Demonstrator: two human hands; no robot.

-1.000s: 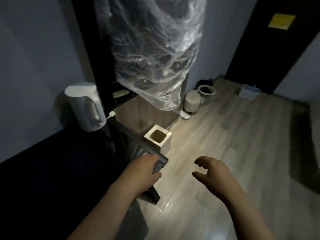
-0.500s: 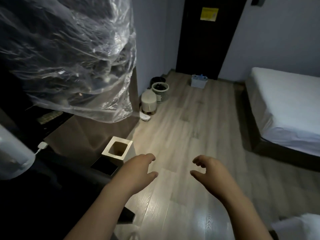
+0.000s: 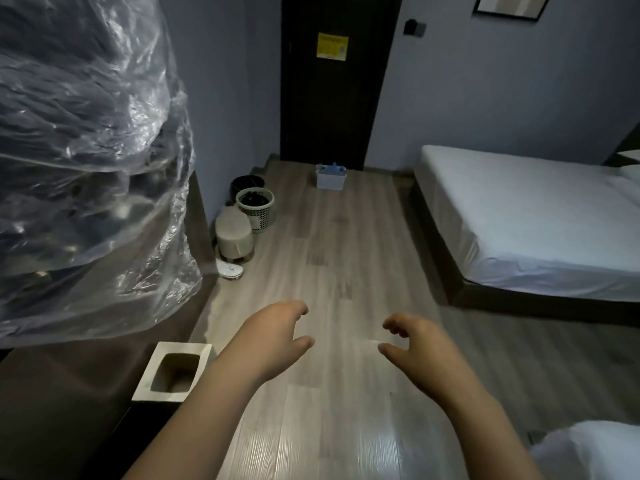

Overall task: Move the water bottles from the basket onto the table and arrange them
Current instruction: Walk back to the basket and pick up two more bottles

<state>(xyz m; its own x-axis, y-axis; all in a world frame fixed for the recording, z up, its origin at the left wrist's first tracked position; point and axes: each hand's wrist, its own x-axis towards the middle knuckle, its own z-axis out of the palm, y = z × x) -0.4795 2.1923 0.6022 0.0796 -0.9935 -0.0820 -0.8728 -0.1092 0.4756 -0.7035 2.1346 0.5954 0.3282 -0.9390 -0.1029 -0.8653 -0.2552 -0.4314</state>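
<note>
In the head view both forearms reach forward over the wood floor (image 3: 346,237). The left hand (image 3: 273,337) is palm-down, its fingers (image 3: 298,308) loosely curled and the thumb set apart from them. It holds nothing and touches nothing. The right hand (image 3: 420,351) mirrors it, with fingers (image 3: 393,325) bent in a loose claw and the thumb spread below them, leaving a gap with nothing in it. The two hands are near each other but apart, with floor showing between them.

The basket (image 3: 330,180), pale and rectangular, sits on the floor at the far end of the room. It is just in front of the dark door (image 3: 332,109) and well apart from both hands. Blue caps of the water bottles (image 3: 333,167) poke above its rim; their number cannot be told.

The strip of floor from the hands to the basket runs between things on either side. On the left hangs a large dark bundle wrapped in clear plastic film (image 3: 86,150). Below it, just beside the left forearm, stands a white square bin (image 3: 147,386) with a square opening. Farther along the left wall are a white slipper (image 3: 230,270), a round stool (image 3: 233,233), a perforated wastebasket (image 3: 256,216) and a black bin (image 3: 247,183) behind it. On the right stands a bed (image 3: 536,220) with a white sheet on a dark frame. A yellow notice (image 3: 332,46) is stuck on the door.
</note>
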